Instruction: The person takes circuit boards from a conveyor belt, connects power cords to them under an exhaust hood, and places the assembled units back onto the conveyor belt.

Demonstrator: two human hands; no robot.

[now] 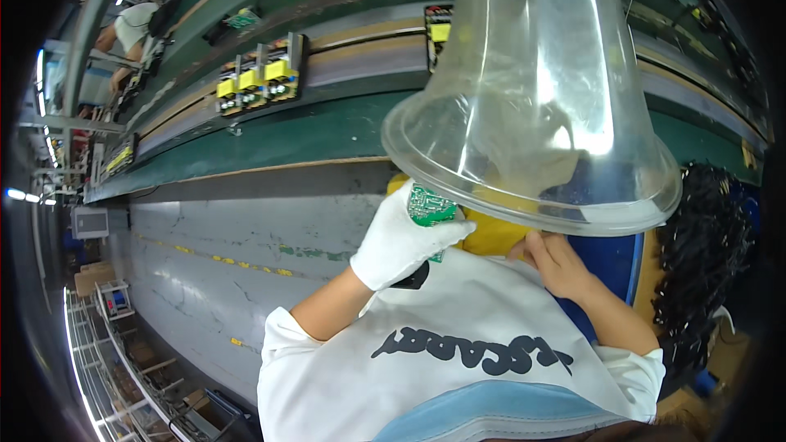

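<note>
Near the edge of the worktop [327, 137], the gloved left hand [399, 233] gripped a green circuit board [431, 206], partly covering it; floor [237, 213] stretched leftward. The right hand [562, 267] showed beside a clear hood [565, 74], cut off above; its grip I couldn't tell.

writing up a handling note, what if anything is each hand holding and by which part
The left hand holds a green circuit board, thumb across its lower part. Whether the right hand holds anything cannot be told.
</note>
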